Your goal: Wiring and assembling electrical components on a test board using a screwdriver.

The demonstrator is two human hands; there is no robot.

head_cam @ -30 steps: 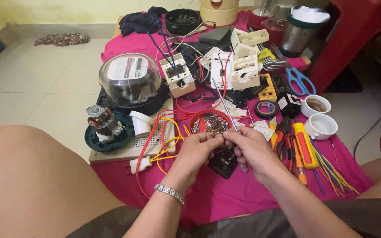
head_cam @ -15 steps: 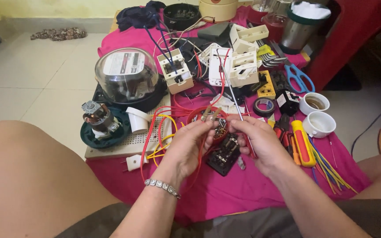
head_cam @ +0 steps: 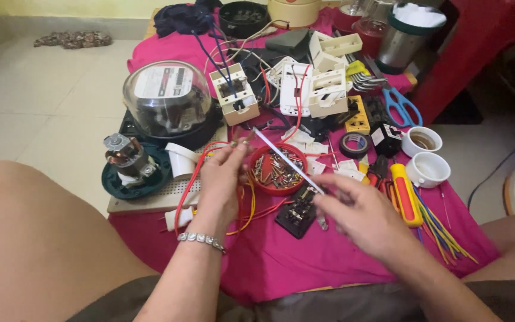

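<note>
My left hand [head_cam: 220, 182] is raised over the pink cloth [head_cam: 281, 262], its fingertips pinching the bare end of a red wire [head_cam: 189, 185] that loops down past my wrist. My right hand [head_cam: 359, 209] pinches the near end of a thin white wire [head_cam: 287, 161] that slants up to the left across a red round dish of small screws [head_cam: 276, 170]. A black square switch part [head_cam: 296, 216] lies on the cloth between my hands, under the right fingers. Yellow wire [head_cam: 250, 209] curls beside my left wrist.
A glass-domed electric meter [head_cam: 167, 98], a small motor on a green base [head_cam: 129, 164], white switch boxes [head_cam: 314, 89], black tape roll [head_cam: 354, 143], blue scissors [head_cam: 402, 106], two white cups [head_cam: 427, 169], a yellow-red screwdriver [head_cam: 405, 194] and loose coloured wires [head_cam: 442, 229] crowd the cloth. My bare knee [head_cam: 37, 238] is at left.
My hands have drawn apart: the left lifted with the red wire, the right moved right and pulled the white wire out straight. The dish of screws now shows between them.
</note>
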